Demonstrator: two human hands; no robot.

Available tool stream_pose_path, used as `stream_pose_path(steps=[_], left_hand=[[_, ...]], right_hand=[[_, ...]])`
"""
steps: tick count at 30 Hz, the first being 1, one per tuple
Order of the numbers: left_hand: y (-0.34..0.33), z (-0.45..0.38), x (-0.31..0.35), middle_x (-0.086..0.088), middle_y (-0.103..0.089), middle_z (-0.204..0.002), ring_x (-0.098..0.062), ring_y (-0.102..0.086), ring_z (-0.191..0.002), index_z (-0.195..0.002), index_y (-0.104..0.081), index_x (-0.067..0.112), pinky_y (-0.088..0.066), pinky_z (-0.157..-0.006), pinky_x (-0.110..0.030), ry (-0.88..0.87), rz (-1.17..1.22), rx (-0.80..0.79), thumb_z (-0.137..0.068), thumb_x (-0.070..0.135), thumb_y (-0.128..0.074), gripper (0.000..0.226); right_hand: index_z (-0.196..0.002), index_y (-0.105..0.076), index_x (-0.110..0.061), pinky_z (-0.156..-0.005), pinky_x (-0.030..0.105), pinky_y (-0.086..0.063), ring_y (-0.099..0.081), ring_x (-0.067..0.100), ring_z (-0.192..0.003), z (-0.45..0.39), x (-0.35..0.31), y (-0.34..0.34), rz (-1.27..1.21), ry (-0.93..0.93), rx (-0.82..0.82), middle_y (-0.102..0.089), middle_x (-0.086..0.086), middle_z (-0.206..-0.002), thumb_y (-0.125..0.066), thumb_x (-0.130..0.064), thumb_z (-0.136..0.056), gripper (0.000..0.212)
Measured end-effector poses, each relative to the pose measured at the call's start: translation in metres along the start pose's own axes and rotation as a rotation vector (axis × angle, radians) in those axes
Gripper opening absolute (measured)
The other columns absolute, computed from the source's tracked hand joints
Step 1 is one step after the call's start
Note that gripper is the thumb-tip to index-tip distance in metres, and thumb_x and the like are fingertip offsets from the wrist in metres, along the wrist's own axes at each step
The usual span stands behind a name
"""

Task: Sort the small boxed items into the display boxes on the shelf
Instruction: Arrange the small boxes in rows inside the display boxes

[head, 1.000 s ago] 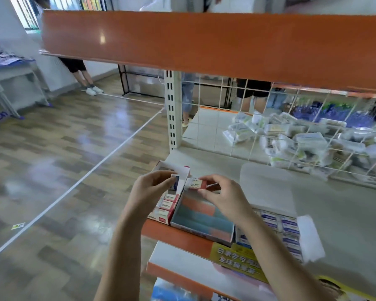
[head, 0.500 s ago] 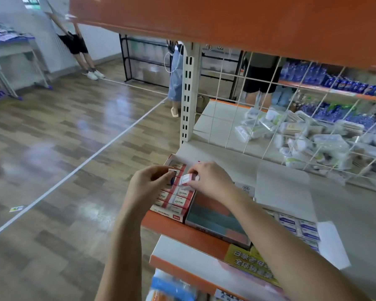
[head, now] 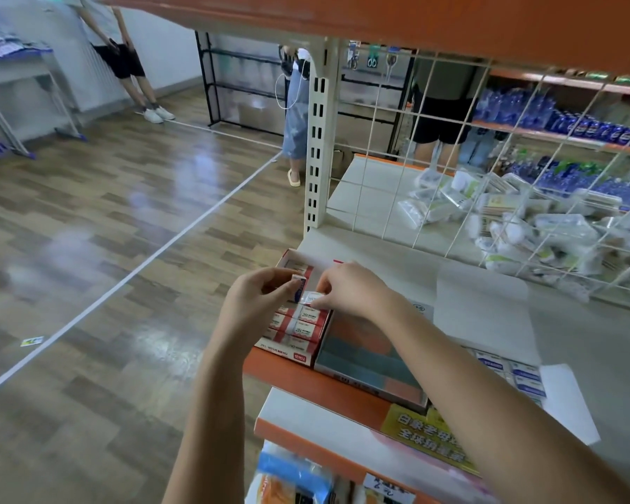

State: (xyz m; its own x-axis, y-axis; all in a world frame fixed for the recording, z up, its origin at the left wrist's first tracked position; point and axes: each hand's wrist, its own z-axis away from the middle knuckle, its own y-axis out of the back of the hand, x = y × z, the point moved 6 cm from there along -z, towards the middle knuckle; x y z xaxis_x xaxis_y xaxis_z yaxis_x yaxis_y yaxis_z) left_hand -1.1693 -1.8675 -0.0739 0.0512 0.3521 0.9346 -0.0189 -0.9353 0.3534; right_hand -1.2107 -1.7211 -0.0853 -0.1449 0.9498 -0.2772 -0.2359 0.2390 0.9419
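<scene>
So both hands are working over the red-and-white display box [head: 294, 323] sitting at the left end of the shelf [head: 579, 343], just left of center frame. The left hand [head: 255, 303] has its fingers curled in, pinching 1 small boxed item [head: 298, 285] upright between thumb and fingertips, right above the box. The right hand [head: 353, 289] is also curled, pinching a second small item [head: 311, 297] flat, just above the top row of items already packed in. The 2 pieces are almost touching each other.

Beside that box, to the right, is a grey display box [head: 371, 361] with teal and orange blocks in it, and further right a box of blue-labelled items [head: 517, 374], partly hidden by the right forearm.

Handling-wise, I'd guess these little cartons are super light and fairly stiff, thin card though, so squeezing hard could dent a face. The wrap looks a bit glossy, so probably slippery. Best grip seems to be on the 2 narrow edges with fingertips, which leaves the broad faces free to slide down next to the neighbours. The rows look tight, so the piece likely needs lining up square before pushing in, otherwise a corner catches.

Behind the wire grid [head: 451, 169], upper right, there's a heap of plastic-wrapped packs [head: 524, 227], not part of this.
</scene>
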Motion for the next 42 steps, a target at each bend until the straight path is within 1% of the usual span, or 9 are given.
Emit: stream_pose_path(steps=[5,10,15,19,22,26,35,39,42], left_hand=[[0.0,0.0,0.0,0.01,-0.071,-0.08,-0.001,-0.066,-0.069,-0.089,-0.066,0.033,-0.054,-0.068,-0.023,0.012,0.019,-0.013,-0.087,0.024,-0.063,0.01],[-0.002,0.0,-0.001,0.011,-0.071,-0.08,-0.001,-0.066,-0.07,-0.089,-0.066,0.035,-0.056,-0.071,-0.027,0.01,-0.015,-0.016,-0.087,0.024,-0.063,0.011],[-0.005,-0.001,0.003,0.014,-0.07,-0.079,0.005,-0.064,-0.069,-0.088,-0.066,0.038,-0.051,-0.067,-0.019,-0.002,-0.065,-0.048,-0.085,0.027,-0.066,0.011],[-0.013,-0.001,0.015,0.015,-0.07,-0.077,0.007,-0.064,-0.068,-0.09,-0.065,0.033,-0.046,-0.061,-0.007,-0.04,-0.036,-0.094,-0.085,0.022,-0.066,0.012],[-0.031,-0.001,0.027,0.013,-0.071,-0.074,0.004,-0.064,-0.07,-0.088,-0.066,0.032,-0.047,-0.064,-0.01,-0.088,-0.003,-0.165,-0.085,0.019,-0.066,0.013],[-0.072,0.002,0.051,0.013,-0.071,-0.079,0.003,-0.064,-0.074,-0.088,-0.067,0.036,-0.051,-0.072,-0.021,-0.186,-0.067,-0.287,-0.085,0.025,-0.066,0.011],[-0.177,0.036,0.094,0.019,-0.066,-0.08,0.01,-0.057,-0.071,-0.104,-0.07,0.027,-0.041,-0.063,-0.004,-0.406,-0.32,-0.681,-0.089,0.029,-0.061,0.018],[-0.198,0.044,0.096,0.016,-0.066,-0.084,0.009,-0.057,-0.075,-0.1,-0.066,0.027,-0.043,-0.064,-0.005,-0.451,-0.439,-0.681,-0.086,0.03,-0.063,0.014],[-0.202,0.044,0.096,0.013,-0.06,-0.081,-0.007,-0.055,-0.087,-0.1,-0.065,0.025,-0.044,-0.076,-0.023,-0.515,-0.612,-0.593,-0.087,0.031,-0.061,0.016]], right_hand=[[-0.099,-0.071,-0.018,-0.075,0.03,-0.051,-0.061,0.016,-0.089,-0.005,-0.002,0.002,0.005,-0.006,-0.001,-0.069,-0.001,-0.098,-0.063,-0.027,-0.086,0.018],[-0.099,-0.071,-0.019,-0.07,0.028,-0.049,-0.062,0.017,-0.089,-0.009,-0.001,-0.002,0.037,-0.028,-0.007,-0.069,-0.001,-0.097,-0.067,-0.028,-0.084,0.018],[-0.098,-0.07,-0.02,-0.068,0.028,-0.05,-0.062,0.017,-0.085,-0.004,-0.002,-0.002,0.042,0.008,0.018,-0.068,-0.001,-0.096,-0.06,-0.029,-0.088,0.017],[-0.104,-0.069,-0.021,-0.074,0.026,-0.048,-0.06,0.012,-0.089,0.022,0.009,0.018,-0.099,0.057,0.14,-0.066,-0.003,-0.106,-0.053,-0.03,-0.092,0.022],[-0.11,-0.066,-0.02,-0.071,0.023,-0.042,-0.057,0.012,-0.086,0.051,0.026,0.041,-0.156,0.057,0.263,-0.062,-0.003,-0.109,-0.053,-0.03,-0.093,0.023],[-0.109,-0.065,-0.022,-0.075,0.027,-0.05,-0.06,0.011,-0.081,0.089,0.068,0.053,-0.192,-0.059,0.302,-0.063,-0.006,-0.107,-0.055,-0.033,-0.092,0.023],[-0.105,-0.068,-0.022,-0.074,0.023,-0.047,-0.059,0.007,-0.084,0.179,0.156,0.053,-0.251,-0.363,0.395,-0.067,-0.007,-0.1,-0.059,-0.028,-0.09,0.018],[-0.108,-0.068,-0.019,-0.075,0.023,-0.047,-0.061,0.01,-0.087,0.208,0.18,0.049,-0.274,-0.458,0.44,-0.069,-0.004,-0.101,-0.059,-0.026,-0.091,0.02],[-0.11,-0.068,-0.02,-0.075,0.018,-0.044,-0.059,0.007,-0.087,0.22,0.192,0.045,-0.274,-0.485,0.472,-0.069,-0.006,-0.103,-0.058,-0.025,-0.092,0.021]])
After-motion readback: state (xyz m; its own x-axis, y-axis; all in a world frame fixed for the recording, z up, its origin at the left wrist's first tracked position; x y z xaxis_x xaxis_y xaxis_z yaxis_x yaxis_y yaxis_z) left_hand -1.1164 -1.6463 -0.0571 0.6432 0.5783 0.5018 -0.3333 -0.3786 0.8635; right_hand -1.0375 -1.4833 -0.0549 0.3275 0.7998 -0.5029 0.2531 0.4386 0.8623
